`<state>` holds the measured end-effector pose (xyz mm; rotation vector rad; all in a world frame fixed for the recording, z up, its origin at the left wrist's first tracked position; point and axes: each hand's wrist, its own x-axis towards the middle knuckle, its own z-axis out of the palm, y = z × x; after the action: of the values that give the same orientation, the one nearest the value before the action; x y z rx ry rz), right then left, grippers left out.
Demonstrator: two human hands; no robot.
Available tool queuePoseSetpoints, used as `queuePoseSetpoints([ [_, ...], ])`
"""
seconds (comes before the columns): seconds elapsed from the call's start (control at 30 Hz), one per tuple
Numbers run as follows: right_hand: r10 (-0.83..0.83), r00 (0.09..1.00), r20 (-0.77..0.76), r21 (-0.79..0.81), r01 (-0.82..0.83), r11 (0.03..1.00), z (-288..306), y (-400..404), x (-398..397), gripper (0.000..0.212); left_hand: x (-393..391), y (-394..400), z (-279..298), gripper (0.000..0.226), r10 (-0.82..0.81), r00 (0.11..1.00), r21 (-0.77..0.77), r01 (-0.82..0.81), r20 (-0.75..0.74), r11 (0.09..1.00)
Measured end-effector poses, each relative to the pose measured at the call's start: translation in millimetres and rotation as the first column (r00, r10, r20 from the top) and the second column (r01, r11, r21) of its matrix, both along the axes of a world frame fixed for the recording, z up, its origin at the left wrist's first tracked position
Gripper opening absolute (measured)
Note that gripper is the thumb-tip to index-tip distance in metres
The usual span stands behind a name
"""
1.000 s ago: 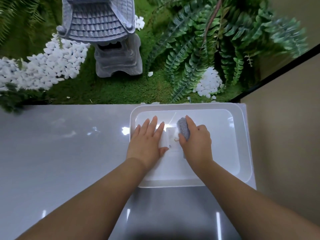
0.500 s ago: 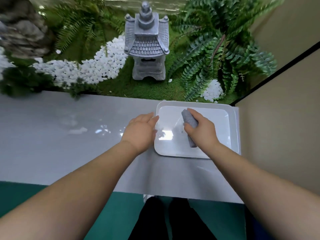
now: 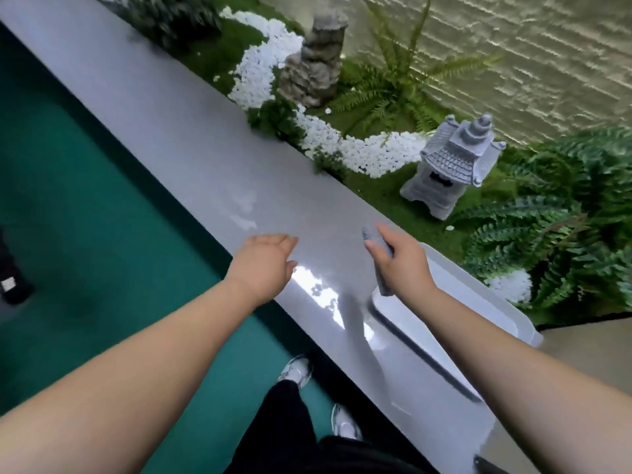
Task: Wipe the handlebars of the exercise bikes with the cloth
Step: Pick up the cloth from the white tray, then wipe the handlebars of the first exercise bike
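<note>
My right hand (image 3: 402, 260) grips a rolled grey cloth (image 3: 375, 241), whose ends stick out above and below my fingers. It hovers over the grey ledge (image 3: 191, 138), just left of the white tray (image 3: 478, 302). My left hand (image 3: 265, 261) hangs over the ledge's front edge with loosely curled fingers and holds nothing. No exercise bike or handlebar is in view.
Behind the ledge lies a small garden with white pebbles (image 3: 362, 148), a grey stone lantern (image 3: 451, 165), a rock (image 3: 314, 70) and ferns (image 3: 561, 213). Green floor (image 3: 85, 200) spreads to the left. My legs and shoes (image 3: 297, 371) are below. A dark object (image 3: 10, 278) stands at the far left.
My right hand lifted the cloth out of the tray and moved left of it. My left hand left the tray's edge. The view swung left and tilted, showing more green floor.
</note>
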<state>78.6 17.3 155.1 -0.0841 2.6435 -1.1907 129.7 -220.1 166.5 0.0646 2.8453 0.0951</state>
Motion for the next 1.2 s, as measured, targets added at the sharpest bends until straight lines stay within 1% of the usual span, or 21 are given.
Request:
queuePoseSetpoints([
  [0.07, 0.131, 0.991, -0.023, 0.027, -0.13, 0.991, 4, -20, 10, 0.05, 40, -12, 4, 0.052, 0.109, 0.993, -0.019, -0.11, -0.049, 0.994],
  [0.13, 0.243, 0.969, -0.038, 0.064, -0.24, 0.969, 10, -43, 24, 0.052, 80, -24, 9, 0.051, 0.229, 0.972, -0.011, -0.23, -0.051, 0.973],
  [0.27, 0.466, 0.882, -0.078, 0.103, -0.457, 0.883, 24, -94, 67, 0.046, 165, -45, 22, 0.053, 0.418, 0.907, -0.023, -0.42, -0.053, 0.907],
  [0.47, 0.625, 0.772, -0.116, 0.096, -0.617, 0.781, 45, -172, 153, 0.047, 288, -87, 38, 0.055, 0.619, 0.779, -0.034, -0.625, -0.102, 0.78],
  [0.53, 0.656, 0.742, -0.135, 0.099, -0.649, 0.754, 52, -193, 184, 0.048, 325, -99, 42, 0.055, 0.665, 0.739, -0.012, -0.67, -0.104, 0.743],
  [0.63, 0.658, 0.743, -0.123, 0.054, -0.657, 0.752, 63, -218, 236, 0.048, 380, -114, 49, 0.055, 0.702, 0.7, 0.031, -0.705, -0.128, 0.709],
  [0.77, 0.669, 0.734, -0.116, 0.017, -0.672, 0.74, 73, -242, 311, 0.048, 451, -127, 58, 0.054, 0.731, 0.665, 0.067, -0.731, -0.156, 0.679],
  [0.87, 0.686, 0.721, -0.102, 0.0, -0.689, 0.725, 73, -255, 359, 0.049, 500, -133, 61, 0.054, 0.738, 0.655, 0.064, -0.74, -0.163, 0.67],
  [0.93, 0.704, 0.704, -0.092, -0.008, -0.708, 0.706, 74, -259, 386, 0.049, 530, -136, 63, 0.055, 0.756, 0.632, 0.07, -0.758, -0.169, 0.649],
  [1.1, 0.754, 0.645, -0.125, -0.007, -0.761, 0.649, 91, -266, 430, 0.047, 589, -135, 79, 0.054, 0.82, 0.536, 0.122, -0.817, -0.199, 0.564],
  [1.2, 0.787, 0.599, -0.146, -0.033, -0.798, 0.602, 107, -277, 453, 0.048, 620, -127, 94, 0.053, 0.848, 0.466, 0.143, -0.849, -0.253, 0.509],
])
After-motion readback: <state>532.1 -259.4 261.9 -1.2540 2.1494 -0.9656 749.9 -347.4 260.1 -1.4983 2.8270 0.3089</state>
